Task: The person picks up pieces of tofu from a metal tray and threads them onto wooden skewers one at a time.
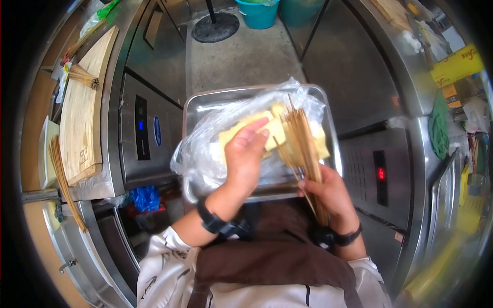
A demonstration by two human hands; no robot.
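Note:
My right hand [333,194] is wrapped round a thick bundle of thin bamboo skewers [304,134], tips pointing up and away; one skewer slants apart from the rest. My left hand [243,155] has its thumb and fingers closed on the edge of a flat pale yellow piece [275,136], perhaps tofu skin. More yellow pieces [231,134] lie beneath it, on a crumpled clear plastic bag [201,139]. Bag and pieces sit in a rectangular steel tray [197,102] in front of my apron. The left fingertips are partly blurred.
Steel cabinets [354,77] flank me on both sides. At left, a wooden board [87,118] bears a small skewer bundle [83,76]; another long bundle [65,182] leans beside it. Ahead on the floor stand a round black base [215,28] and a teal bucket [258,14].

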